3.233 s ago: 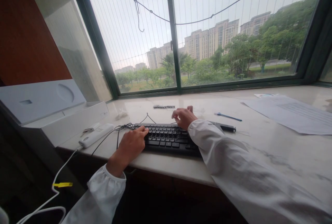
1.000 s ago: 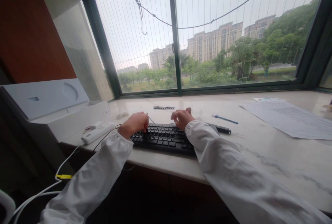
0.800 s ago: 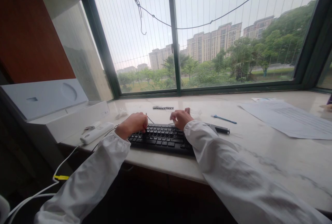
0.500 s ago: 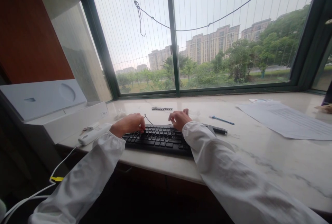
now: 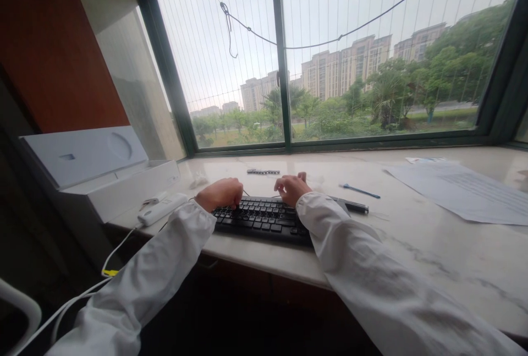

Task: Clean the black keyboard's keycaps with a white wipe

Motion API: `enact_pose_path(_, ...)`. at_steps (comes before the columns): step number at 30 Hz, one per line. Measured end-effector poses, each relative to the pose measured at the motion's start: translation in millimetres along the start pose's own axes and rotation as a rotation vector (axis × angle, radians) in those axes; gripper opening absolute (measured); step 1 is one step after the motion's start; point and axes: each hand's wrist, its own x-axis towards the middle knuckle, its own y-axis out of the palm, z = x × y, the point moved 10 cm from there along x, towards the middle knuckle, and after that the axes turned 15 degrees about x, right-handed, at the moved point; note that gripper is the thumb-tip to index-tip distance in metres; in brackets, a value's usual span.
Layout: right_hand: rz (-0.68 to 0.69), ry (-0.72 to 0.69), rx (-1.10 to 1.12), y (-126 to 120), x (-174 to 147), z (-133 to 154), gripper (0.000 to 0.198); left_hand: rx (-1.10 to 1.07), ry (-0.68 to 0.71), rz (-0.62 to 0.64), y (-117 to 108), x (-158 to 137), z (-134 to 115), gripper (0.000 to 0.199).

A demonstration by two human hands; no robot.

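Observation:
A black keyboard (image 5: 264,224) lies on the pale marble-look sill, near its front edge. My left hand (image 5: 223,193) is over the keyboard's upper left keys, its fingers curled downward and closed. Whatever may be between those fingertips is hidden behind the hand. Above the upper right part of the keyboard is my right hand (image 5: 292,188), fingers bent inward and one finger raised. I cannot make out anything in its grasp. The right sleeve covers the keyboard's right end.
A white power strip (image 5: 162,208) with a cable lies left of the keyboard, beside an open white box (image 5: 136,193). Behind are a small dark strip (image 5: 263,171) and a blue slim tool (image 5: 361,191). A black-handled tool (image 5: 355,207) and paper sheets (image 5: 462,191) lie right.
The view has shifted slightly, so everything sits a little further right. My left hand has turned a little, fingers still curled at the keyboard. My right hand keeps nearly the same pose.

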Motion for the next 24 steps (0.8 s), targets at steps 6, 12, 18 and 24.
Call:
enact_pose_path(6,0.005,-0.013,0.012,1,0,-1,0.022,-0.031,-0.020,0.055,2,1,-3,0.016)
enact_pose_path(12,0.003,-0.012,0.013,1,1,-2,0.022,-0.044,-0.124,0.071,2,2,-1,0.014)
enact_pose_path(18,0.017,-0.016,-0.001,1,0,3,0.021,-0.084,0.018,0.129,3,6,-2,0.019)
enact_pose_path(24,0.028,-0.014,-0.005,2,-1,3,0.023,0.040,-0.005,-0.063,-2,-5,-2,0.015)
